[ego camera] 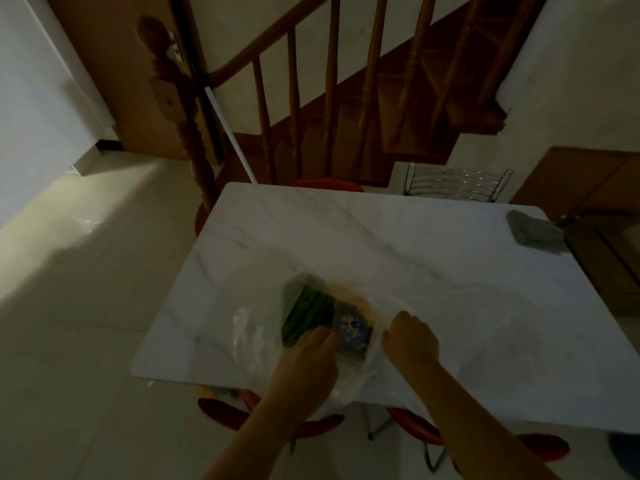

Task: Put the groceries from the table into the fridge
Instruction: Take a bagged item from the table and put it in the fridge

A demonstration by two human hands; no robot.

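Clear plastic bag [349, 368] lay on the table [433, 244]; left hand [308, 358] reached in at a blue packet [353, 329] beside greens [304, 313], grip unclear; right hand [410, 341] pinched the bag; next, lifting groceries out.

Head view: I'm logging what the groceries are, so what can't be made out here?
- Blue packet: its print is blurred and dim, so the label is unreadable; the left hand covers its near corner.
- Green vegetables: the kind is unclear through the clear plastic bag.
- Right hand: fingers curled under, so its grip on the plastic is hidden.
- Grey cloth: too dark to identify.
- Fridge: none recognisable.
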